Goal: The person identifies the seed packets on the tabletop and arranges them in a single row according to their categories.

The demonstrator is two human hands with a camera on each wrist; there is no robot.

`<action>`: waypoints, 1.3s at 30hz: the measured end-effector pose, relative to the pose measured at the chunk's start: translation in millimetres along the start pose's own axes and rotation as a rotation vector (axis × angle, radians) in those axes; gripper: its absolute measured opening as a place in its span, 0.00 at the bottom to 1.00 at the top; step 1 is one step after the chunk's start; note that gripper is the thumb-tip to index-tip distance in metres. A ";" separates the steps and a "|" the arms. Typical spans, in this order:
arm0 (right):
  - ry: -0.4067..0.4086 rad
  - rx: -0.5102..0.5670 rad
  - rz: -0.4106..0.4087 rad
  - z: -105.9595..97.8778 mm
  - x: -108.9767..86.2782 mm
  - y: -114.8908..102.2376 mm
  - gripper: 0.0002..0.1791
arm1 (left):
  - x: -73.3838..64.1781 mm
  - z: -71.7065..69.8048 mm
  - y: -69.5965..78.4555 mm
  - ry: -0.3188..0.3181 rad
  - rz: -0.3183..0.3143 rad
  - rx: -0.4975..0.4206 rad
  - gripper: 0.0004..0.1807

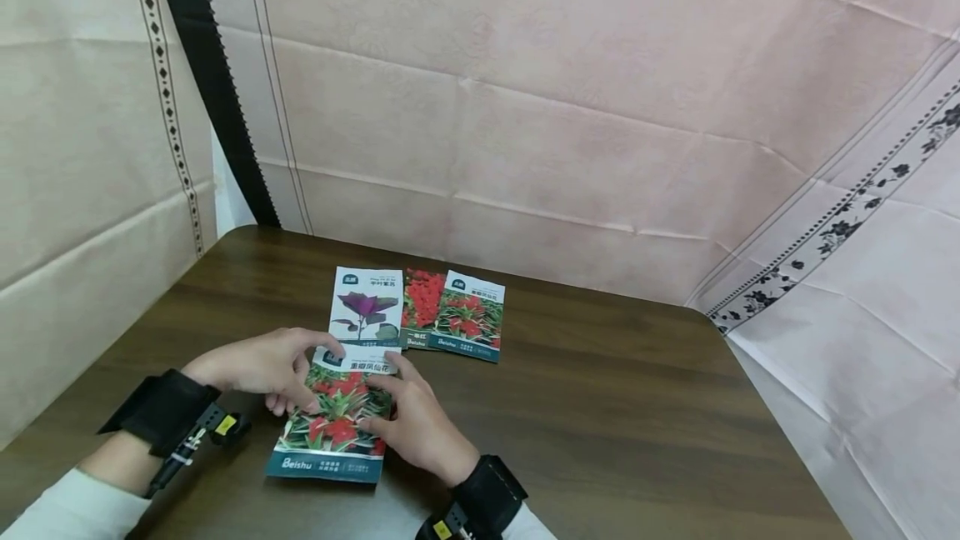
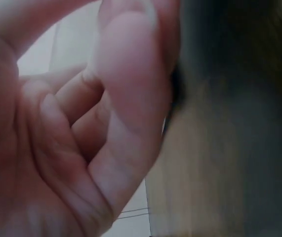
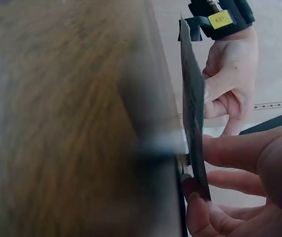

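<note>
A seed packet (image 1: 341, 415) with red flowers and a teal lower band lies in front of me, between both hands in the head view. Its left side is where my left hand (image 1: 277, 365) holds it, thumb over the front and index finger at the top edge. My right hand (image 1: 423, 419) grips the right side. In the right wrist view the packet (image 3: 194, 98) appears edge-on, pinched between the right hand's thumb and curled fingers (image 3: 200, 212). The left wrist view shows mostly the left thumb (image 2: 131, 74) and palm, with the packet hidden.
Behind the held packet lies a packet with a purple plant (image 1: 366, 304). To its right, a red-flowered packet (image 1: 422, 298) is partly covered by another red-flowered packet (image 1: 468, 315). All lie on the brown wooden table (image 1: 600, 407), with pale cloth (image 1: 525, 107) hanging behind.
</note>
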State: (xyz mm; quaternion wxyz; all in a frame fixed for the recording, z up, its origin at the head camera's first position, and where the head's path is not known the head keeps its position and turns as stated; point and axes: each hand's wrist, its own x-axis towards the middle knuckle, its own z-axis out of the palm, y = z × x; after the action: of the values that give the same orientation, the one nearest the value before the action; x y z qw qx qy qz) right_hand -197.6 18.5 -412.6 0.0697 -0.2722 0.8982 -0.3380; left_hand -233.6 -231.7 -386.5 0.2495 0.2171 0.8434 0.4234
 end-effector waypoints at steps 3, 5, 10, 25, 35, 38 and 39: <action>-0.024 -0.039 -0.006 4.5 2.2 -0.6 0.27 | 0.0 -0.1 -3.6 -0.006 -0.023 -0.001 0.40; -0.032 -0.056 -0.009 6.8 3.3 -0.9 0.27 | -0.3 0.1 -5.1 -0.008 -0.031 -0.003 0.40; -0.050 -0.071 -0.003 10.1 5.2 -2.3 0.27 | -0.4 0.4 -5.2 -0.017 -0.049 -0.001 0.39; -0.115 -0.136 0.045 11.3 6.7 -1.7 0.30 | -0.4 4.1 -1.9 -0.025 -0.103 0.046 0.36; -0.114 -0.081 0.032 10.1 8.3 1.7 0.30 | 1.5 8.0 -3.5 -0.010 -0.152 0.062 0.36; -0.101 -0.060 0.044 8.5 8.8 3.7 0.30 | 2.2 8.5 -3.6 -0.008 -0.154 0.068 0.36; -0.096 -0.060 0.052 7.9 9.0 4.5 0.30 | 2.4 8.5 -3.4 -0.008 -0.154 0.070 0.36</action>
State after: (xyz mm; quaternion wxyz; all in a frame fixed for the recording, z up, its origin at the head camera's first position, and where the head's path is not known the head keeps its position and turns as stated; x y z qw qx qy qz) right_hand -204.7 12.0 -420.9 0.1133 -0.2668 0.9102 -0.2956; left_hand -230.9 -227.0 -394.2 0.2771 0.1619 0.8709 0.3724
